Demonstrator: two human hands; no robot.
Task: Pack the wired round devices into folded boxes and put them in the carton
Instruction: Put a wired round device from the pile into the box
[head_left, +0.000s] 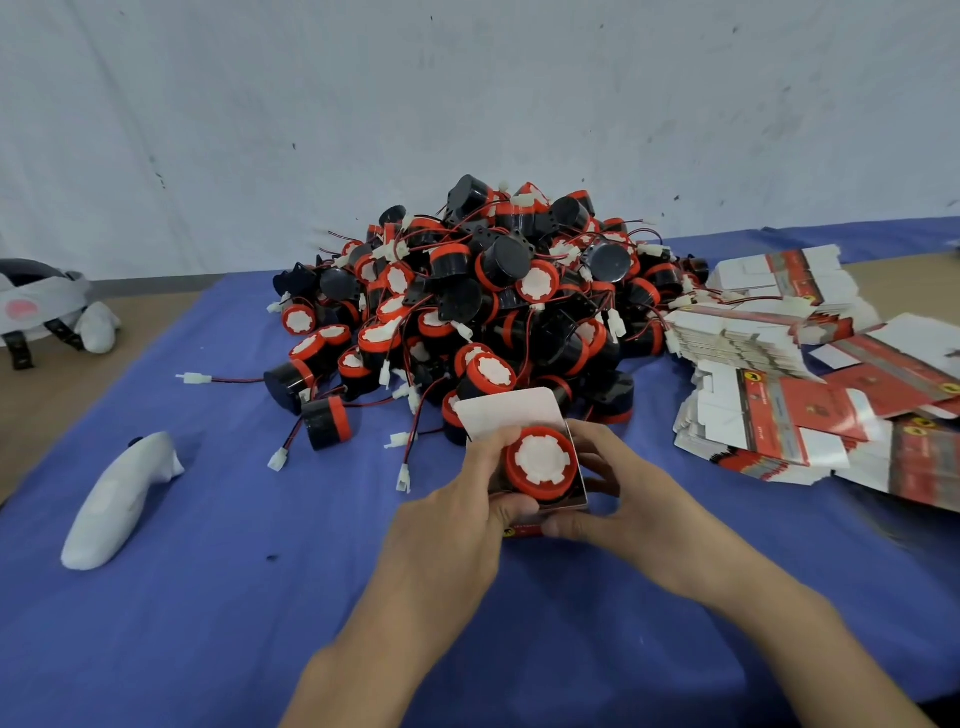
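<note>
A red-rimmed round device (543, 462) is sitting in the mouth of an open box (511, 413), flap standing up behind. The left hand (457, 514) is curling its fingers round the box's left side; the right hand (618, 499) is gripping its right side. Just behind, a pile of wired devices (493, 301) is lying on the blue cloth (208, 597), flat boxes (779, 374) to its right.

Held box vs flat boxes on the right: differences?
The held box is folded into shape; the flat boxes lie unfolded. The held box has a round device in it, flap open; the flat boxes hold nothing. The left hand and right hand grip the held box; the flat boxes lie untouched. Shared: red print, white card.
</note>
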